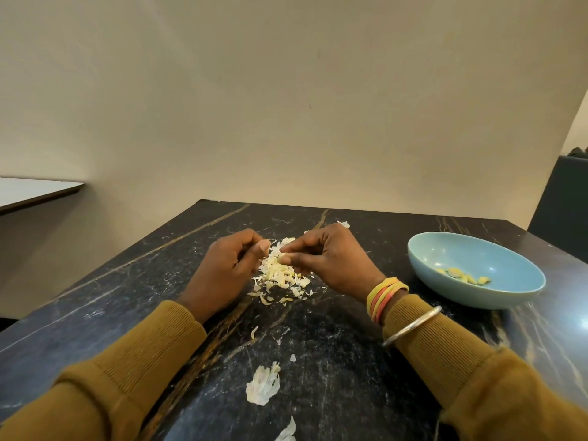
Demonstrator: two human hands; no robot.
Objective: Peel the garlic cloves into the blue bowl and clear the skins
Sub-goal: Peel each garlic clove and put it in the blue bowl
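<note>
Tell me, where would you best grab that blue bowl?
Probably by the rim of the blue bowl on its left, nearest the right hand: thumb over the edge, fingers under. It is wide and shallow, and the peeled cloves lie away from that side.

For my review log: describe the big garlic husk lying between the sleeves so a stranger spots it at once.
On the dark marble table, look between the mustard sleeves, nearer the person than the skin pile. The husk is a whitish, fan-shaped papery piece, far larger than the flakes around it and, unlike the piece below, fully in frame.
</note>
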